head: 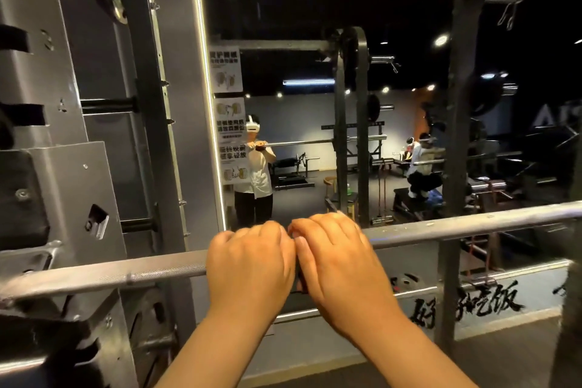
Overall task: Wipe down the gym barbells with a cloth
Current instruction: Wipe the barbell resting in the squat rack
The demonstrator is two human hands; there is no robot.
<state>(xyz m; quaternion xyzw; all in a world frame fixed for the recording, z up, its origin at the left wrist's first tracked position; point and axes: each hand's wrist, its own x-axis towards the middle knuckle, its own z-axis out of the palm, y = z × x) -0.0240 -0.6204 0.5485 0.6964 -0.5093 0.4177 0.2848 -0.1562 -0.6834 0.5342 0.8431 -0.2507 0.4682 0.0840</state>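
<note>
Fingers (271, 230) of my left hand (250, 264) and right hand (340, 261) are curled over the bar (151, 276), clamped on it side by side, the two hands touching each other. The bar slants from the lower left, where it lies in the grey rack (72, 186), up toward the right edge. Beyond it a mirror (299, 98), with posters (230, 116) stuck along its left side, shows me standing with both hands on the bar, and another person (422, 167) crouched farther back among more racks.
</note>
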